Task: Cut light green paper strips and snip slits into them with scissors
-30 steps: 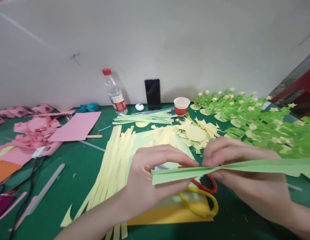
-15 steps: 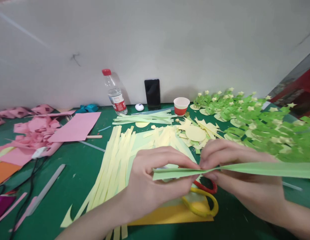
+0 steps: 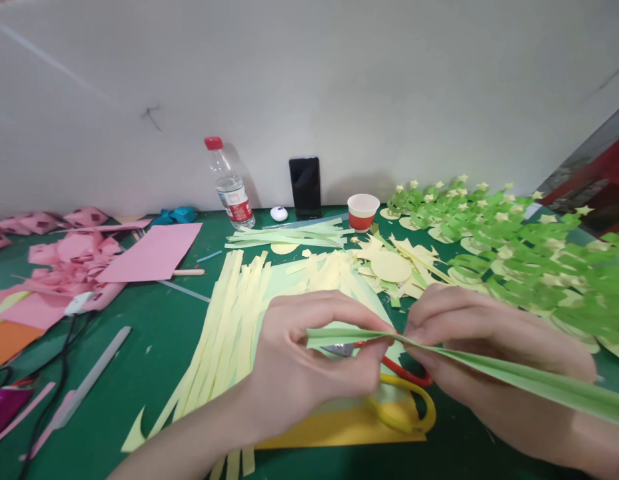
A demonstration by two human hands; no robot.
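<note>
Both hands pinch one long light-green paper strip (image 3: 529,377), folded along its length, above the table. My left hand (image 3: 314,360) grips it near its short end, thumb and fingertips pressed together. Close beside it, my right hand (image 3: 494,360) pinches the strip, and the long part runs off to the lower right. Beneath the hands lie scissors (image 3: 409,403) with a red and yellow handle, their blades mostly hidden. They rest on light-green and yellow-orange paper sheets (image 3: 339,430). Pale yellow paper strips (image 3: 229,320) lie left of my left hand.
At the right stand several green paper plants (image 3: 519,247) with small stars. Yellow scraps (image 3: 389,267), a paper cup (image 3: 363,212), a phone (image 3: 306,188) and a water bottle (image 3: 232,190) line the back. Pink paper pieces (image 3: 74,253) and a glue stick (image 3: 96,373) are at the left.
The strip's long right part has swung downward and shows its fold. My right hand has turned and moved slightly right, its fingertips a little farther from my left hand's.
</note>
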